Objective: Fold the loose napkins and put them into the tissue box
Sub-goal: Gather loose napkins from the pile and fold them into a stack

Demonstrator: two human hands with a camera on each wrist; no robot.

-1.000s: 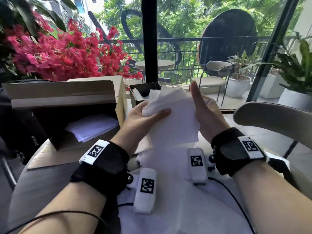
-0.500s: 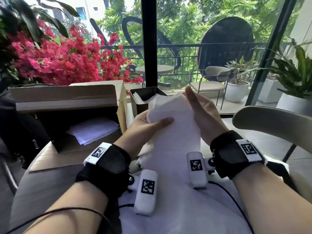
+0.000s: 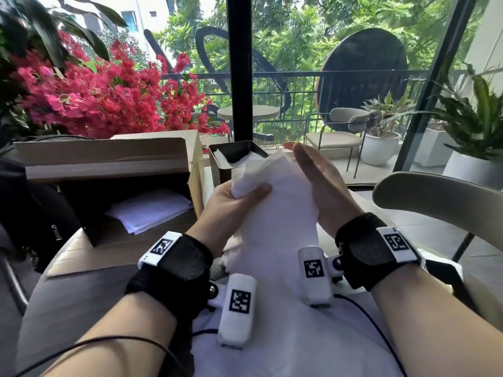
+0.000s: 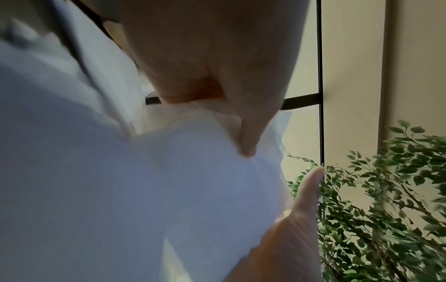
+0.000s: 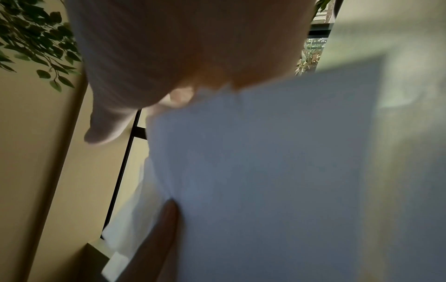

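Softly crumpled white napkin (image 3: pixel 275 202), left hand (image 3: pixel 231 202).

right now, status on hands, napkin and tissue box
Left hand pinches napkin top. Right hand flat, fingers straight, against its side. Tissue box open behind, napkins already inside. Nothing in the way.

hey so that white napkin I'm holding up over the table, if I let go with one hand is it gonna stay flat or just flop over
Probably flop. The napkin already bunches where the left hand pinches its top corner, and its lower part hangs limp. It looks thin and light: in the left wrist view light shows through its edge. The right hand, flat against its side, seems to be what keeps it straight.
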